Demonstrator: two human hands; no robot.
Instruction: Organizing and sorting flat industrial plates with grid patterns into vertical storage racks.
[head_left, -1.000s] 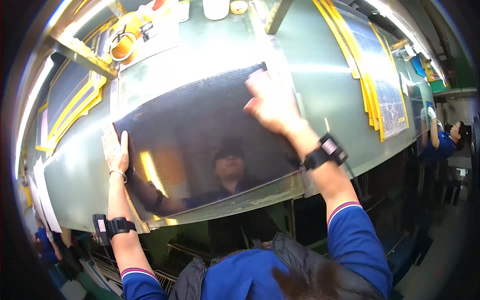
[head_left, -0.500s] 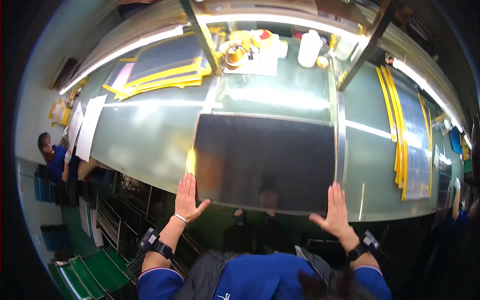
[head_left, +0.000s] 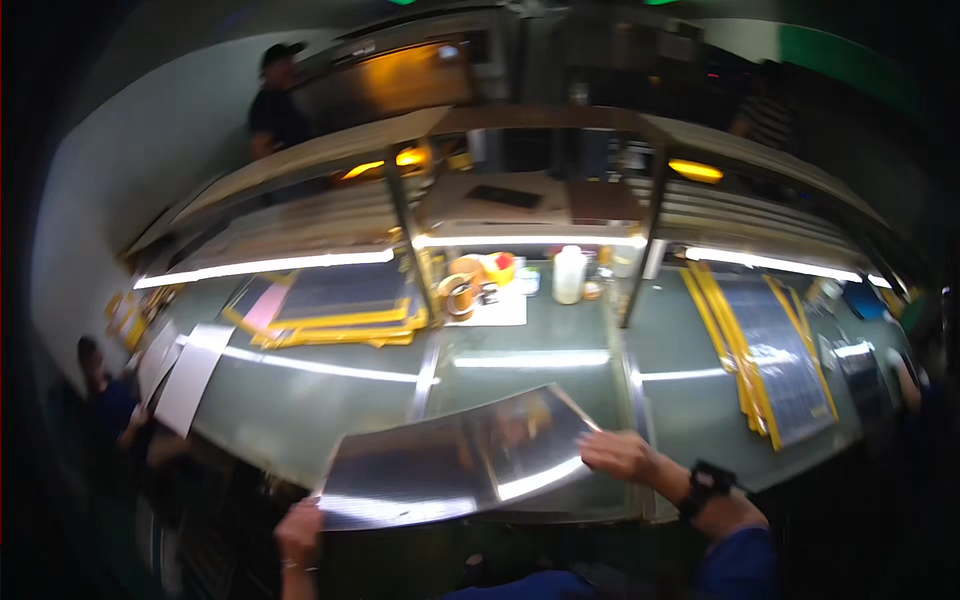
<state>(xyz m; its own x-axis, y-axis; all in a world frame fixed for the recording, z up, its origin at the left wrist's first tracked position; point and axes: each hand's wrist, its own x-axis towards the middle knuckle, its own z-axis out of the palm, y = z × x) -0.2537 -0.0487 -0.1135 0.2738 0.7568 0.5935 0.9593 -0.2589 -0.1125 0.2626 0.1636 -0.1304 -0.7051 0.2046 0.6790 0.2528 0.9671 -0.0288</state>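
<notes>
Dim workshop; green workbench (head_left: 300, 400) under strip lights (head_left: 530, 241); metal shelving (head_left: 520, 190) above; pale wall (head_left: 120, 200) left.

Thin sheet (head_left: 455, 460) glossy, mirror-like, flexible; worktable (head_left: 300, 400) smooth, green, reflective.

sheet (head_left: 450, 465): flat on table → lifted, bowed | hands: from flat on top → gripping edges

You have one shiny metal sheet (head_left: 455, 465) in two hands. On your counter (head_left: 330, 400): one white bottle (head_left: 568, 274), two stacks of yellow-edged panels (head_left: 330, 305).
</notes>
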